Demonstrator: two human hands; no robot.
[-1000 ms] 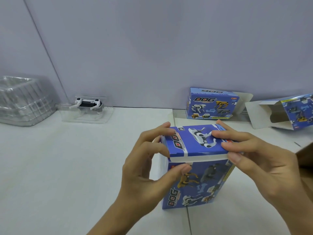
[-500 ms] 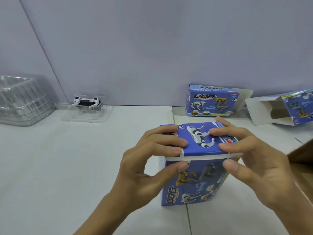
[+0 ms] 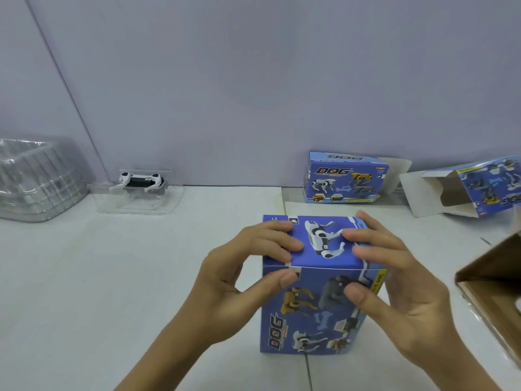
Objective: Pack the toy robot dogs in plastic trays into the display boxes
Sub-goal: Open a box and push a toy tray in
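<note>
While the upright blue cardboard display box (image 3: 321, 289) stands long axis vertical, both hands flank it — left hand (image 3: 239, 280) and right hand (image 3: 394, 283) — fingers pressing its closed top flap, thumbs on its front.

1. the left hand (image 3: 239, 280) and right hand (image 3: 394, 280) are both bare, with no gloves, rings or watch.
2. both forearms show uncovered, no sleeves in view.
3. fingernails are short and unpainted.

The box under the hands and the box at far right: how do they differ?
The box under the hands stands upright, its top flap down; the far-right box lies on its side, its end open. Both hands grip the first; nothing touches the second. Both carry the same blue dog print.
</note>
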